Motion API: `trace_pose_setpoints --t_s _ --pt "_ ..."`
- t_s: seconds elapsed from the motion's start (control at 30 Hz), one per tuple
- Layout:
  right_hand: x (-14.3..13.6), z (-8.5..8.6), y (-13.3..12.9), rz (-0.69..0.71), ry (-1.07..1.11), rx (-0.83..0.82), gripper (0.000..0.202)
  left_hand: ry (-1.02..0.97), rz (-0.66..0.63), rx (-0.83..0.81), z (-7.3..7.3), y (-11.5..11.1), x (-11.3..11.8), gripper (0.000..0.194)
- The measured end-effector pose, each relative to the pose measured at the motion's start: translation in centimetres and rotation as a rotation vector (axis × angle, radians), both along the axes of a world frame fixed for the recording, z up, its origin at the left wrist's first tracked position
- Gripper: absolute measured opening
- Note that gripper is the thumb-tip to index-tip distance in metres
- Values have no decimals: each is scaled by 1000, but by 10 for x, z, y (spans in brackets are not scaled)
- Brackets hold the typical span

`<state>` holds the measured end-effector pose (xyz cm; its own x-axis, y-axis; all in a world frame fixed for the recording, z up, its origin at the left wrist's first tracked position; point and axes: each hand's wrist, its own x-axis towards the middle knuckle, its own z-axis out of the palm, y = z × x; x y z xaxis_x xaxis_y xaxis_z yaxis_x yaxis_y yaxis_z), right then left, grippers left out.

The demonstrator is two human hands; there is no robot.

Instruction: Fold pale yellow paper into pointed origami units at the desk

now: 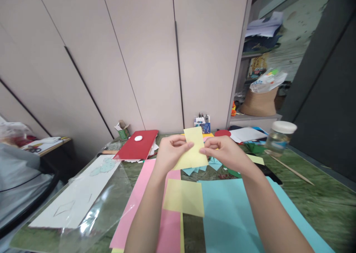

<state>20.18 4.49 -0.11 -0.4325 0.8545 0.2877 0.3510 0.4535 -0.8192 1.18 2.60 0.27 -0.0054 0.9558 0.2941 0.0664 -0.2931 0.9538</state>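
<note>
A piece of pale yellow paper (193,154), narrower at its top than at its base, is held up above the table between both hands. My left hand (174,151) pinches its left edge between thumb and fingers. On the right edge, my right hand (221,149) grips it the same way, fingers curled. Below lies another yellow paper rectangle (185,197), overlapping a pink sheet (139,201) at left and a light blue sheet (228,208) at right. Small blue paper pieces (214,164) show behind the held paper.
A red folder (139,145) bearing a white round object lies back left. White paper with drawings (80,193) and clear plastic (102,208) cover the left side. At right stand a lidded jar (279,140) and a wooden stick (294,171). A pen holder (204,127) is at the back.
</note>
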Motion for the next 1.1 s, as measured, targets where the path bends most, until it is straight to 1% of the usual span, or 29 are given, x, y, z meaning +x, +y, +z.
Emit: trace_pose_setpoints --t_s 0.1,0.27,0.5,0.73,0.9,1.0,1.1 --pt "1 0 0 22 -26 -17 32 -11 2 -12 0 0 0 21" --pt "1 0 -1 11 -35 12 33 -27 1 -21 0 -1 1 23" --pt "0 4 -4 13 -44 0 31 -42 19 -35 3 -4 0 25" --pt "1 4 -5 20 -79 -2 30 -45 21 -16 4 -5 0 22" --pt "-1 5 -6 18 -56 5 27 -54 31 -16 3 -4 -1 21" --pt "-3 5 -7 40 -21 -47 27 -65 40 -19 3 -3 -3 23" --pt "-4 5 -8 73 64 -124 25 -70 38 -23 4 -4 -3 23"
